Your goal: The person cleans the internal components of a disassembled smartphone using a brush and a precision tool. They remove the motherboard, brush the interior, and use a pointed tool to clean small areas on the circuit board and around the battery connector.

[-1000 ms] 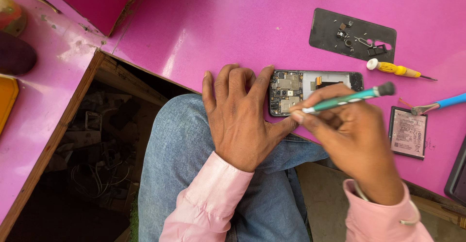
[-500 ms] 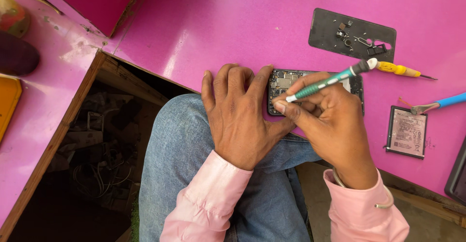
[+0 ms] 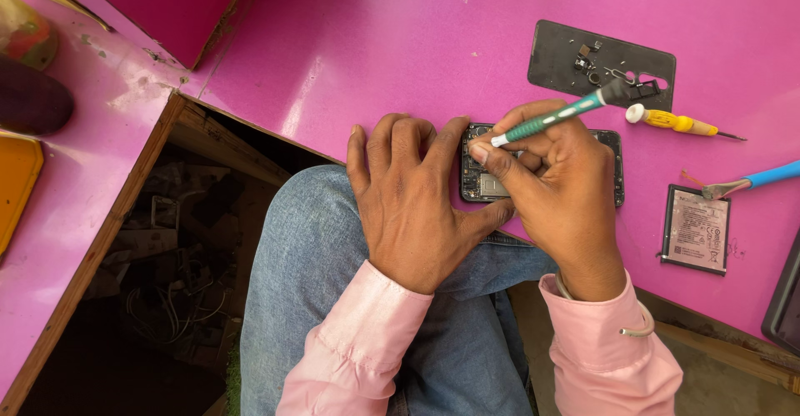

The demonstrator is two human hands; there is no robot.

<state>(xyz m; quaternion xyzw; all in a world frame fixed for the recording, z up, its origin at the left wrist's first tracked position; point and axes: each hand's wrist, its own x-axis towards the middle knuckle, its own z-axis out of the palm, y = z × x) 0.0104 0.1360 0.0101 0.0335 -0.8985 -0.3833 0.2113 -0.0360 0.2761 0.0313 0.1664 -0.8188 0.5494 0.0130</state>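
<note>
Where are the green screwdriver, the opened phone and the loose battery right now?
green screwdriver (image 3: pixel 554 118), head view, middle of its handle
opened phone (image 3: pixel 483 187), head view, exposed circuit board
loose battery (image 3: pixel 695 230), head view, centre of its label

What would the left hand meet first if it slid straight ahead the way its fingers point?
Probably nothing close: the left hand points up across bare pink tabletop. The opened black phone sits beside its thumb, off that line, though depth is unclear.

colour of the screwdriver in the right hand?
Teal-green handle with a white collar and dark cap, on the screwdriver in the right hand; head view.
</note>
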